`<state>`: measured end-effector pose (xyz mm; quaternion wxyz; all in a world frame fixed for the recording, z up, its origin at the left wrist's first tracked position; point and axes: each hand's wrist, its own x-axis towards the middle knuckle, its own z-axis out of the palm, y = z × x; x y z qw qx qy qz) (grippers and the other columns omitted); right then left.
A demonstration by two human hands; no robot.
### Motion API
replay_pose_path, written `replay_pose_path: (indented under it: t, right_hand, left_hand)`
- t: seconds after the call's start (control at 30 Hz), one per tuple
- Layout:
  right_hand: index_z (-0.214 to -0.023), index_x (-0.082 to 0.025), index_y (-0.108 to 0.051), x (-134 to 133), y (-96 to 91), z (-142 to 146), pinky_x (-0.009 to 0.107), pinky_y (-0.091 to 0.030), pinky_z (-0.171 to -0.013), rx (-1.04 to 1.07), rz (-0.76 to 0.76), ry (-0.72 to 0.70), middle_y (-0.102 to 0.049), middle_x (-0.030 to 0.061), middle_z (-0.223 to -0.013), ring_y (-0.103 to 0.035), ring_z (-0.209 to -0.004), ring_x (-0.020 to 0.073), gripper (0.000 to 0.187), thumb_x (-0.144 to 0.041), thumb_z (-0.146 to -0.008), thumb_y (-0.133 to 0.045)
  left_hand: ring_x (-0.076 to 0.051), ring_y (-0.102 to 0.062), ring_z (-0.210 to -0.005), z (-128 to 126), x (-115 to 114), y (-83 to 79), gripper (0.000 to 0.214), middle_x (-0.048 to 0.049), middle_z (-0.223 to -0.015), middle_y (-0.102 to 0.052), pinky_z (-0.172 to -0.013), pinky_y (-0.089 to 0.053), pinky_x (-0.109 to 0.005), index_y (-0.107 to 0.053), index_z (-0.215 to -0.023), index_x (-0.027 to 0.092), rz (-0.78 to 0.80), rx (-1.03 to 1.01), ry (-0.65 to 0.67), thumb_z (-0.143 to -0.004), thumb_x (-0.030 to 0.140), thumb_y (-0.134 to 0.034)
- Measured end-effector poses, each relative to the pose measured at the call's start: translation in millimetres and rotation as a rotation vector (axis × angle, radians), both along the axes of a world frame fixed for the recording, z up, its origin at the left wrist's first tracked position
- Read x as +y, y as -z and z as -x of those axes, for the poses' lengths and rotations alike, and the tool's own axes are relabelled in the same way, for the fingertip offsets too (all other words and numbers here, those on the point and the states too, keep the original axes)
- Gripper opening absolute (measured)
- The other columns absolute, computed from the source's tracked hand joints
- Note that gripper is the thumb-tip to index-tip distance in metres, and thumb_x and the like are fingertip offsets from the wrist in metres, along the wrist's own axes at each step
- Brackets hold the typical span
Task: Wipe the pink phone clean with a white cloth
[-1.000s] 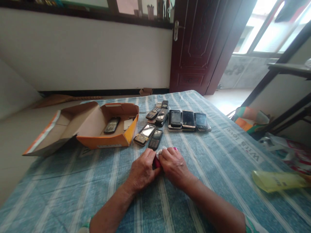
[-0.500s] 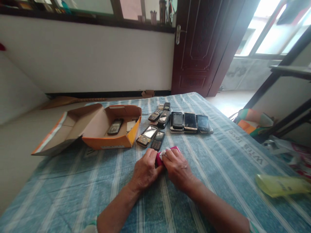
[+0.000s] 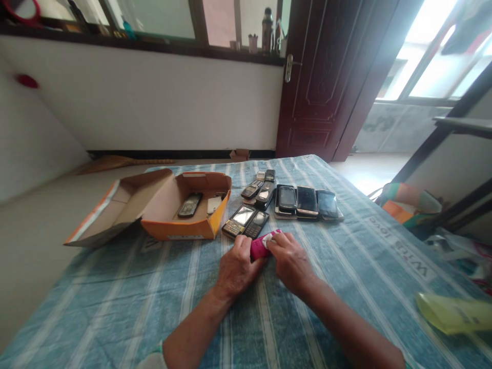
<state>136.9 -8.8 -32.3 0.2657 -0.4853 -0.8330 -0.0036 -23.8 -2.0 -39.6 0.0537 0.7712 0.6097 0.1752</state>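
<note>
My left hand (image 3: 239,265) is closed around the lower left end of a pink mobile phone (image 3: 259,248). My right hand (image 3: 292,261) pinches a small white tissue (image 3: 267,239) against the phone's upper face. Just beyond my hands lie a keypad phone with a large screen (image 3: 239,220) and a black keypad phone (image 3: 257,224). Farther off is a cluster of older phones (image 3: 265,192). To its right stands a row of stacked touchscreen phones, with a black one (image 3: 287,198), a gold-edged one (image 3: 307,200) and a dark one (image 3: 327,204) on top.
An open orange cardboard box (image 3: 180,230) on the left holds a dark phone (image 3: 189,204) and a white item (image 3: 215,204). Blue striped cloth (image 3: 154,307) covers the table. A yellow translucent packet (image 3: 453,311) lies at the right edge. Behind are a brown door (image 3: 319,92) and shelving.
My right hand has slid the tissue toward the right end of the pink phone, baring more of its left part. The whole view has shifted slightly, with the scene now lower and farther right.
</note>
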Motion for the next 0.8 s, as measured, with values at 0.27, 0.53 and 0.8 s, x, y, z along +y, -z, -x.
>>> replay_pose_path:
  t: [0.27,0.53,0.8]
  right_hand:
    - [-0.080,-0.018,-0.061,8.3,4.2,21.1,0.032,-0.040,-0.071,-0.139,-0.004,-0.015,-0.058,0.0053,-0.087,-0.047,-0.085,0.0202,0.012,-0.012,-0.089,-0.055]
    - [-0.082,-0.018,-0.062,18.1,9.1,4.1,0.032,-0.040,-0.070,-0.133,-0.019,0.075,-0.058,0.0060,-0.086,-0.047,-0.085,0.0209,0.017,-0.008,-0.089,-0.051]
    - [-0.081,-0.018,-0.062,11.8,15.5,7.6,0.033,-0.041,-0.072,-0.116,-0.065,0.073,-0.059,0.0071,-0.088,-0.047,-0.086,0.0222,0.014,-0.008,-0.088,-0.053]
  left_hand:
    - [-0.018,-0.064,-0.078,-1.3,-0.1,-5.3,0.010,-0.0048,-0.094,-0.058,-0.062,-0.044,-0.026,-0.051,-0.086,0.019,0.028,0.025,-0.023,-0.085,0.028,-0.056]
    - [-0.020,-0.064,-0.080,0.7,-0.4,-2.3,0.021,-0.0040,-0.096,-0.057,-0.063,-0.045,-0.026,-0.051,-0.088,0.021,0.021,0.006,0.002,-0.083,0.038,-0.062]
    - [-0.019,-0.064,-0.079,-0.4,-0.6,-7.0,0.017,-0.0043,-0.096,-0.057,-0.064,-0.044,-0.026,-0.051,-0.088,0.020,0.042,-0.001,-0.006,-0.083,0.032,-0.062]
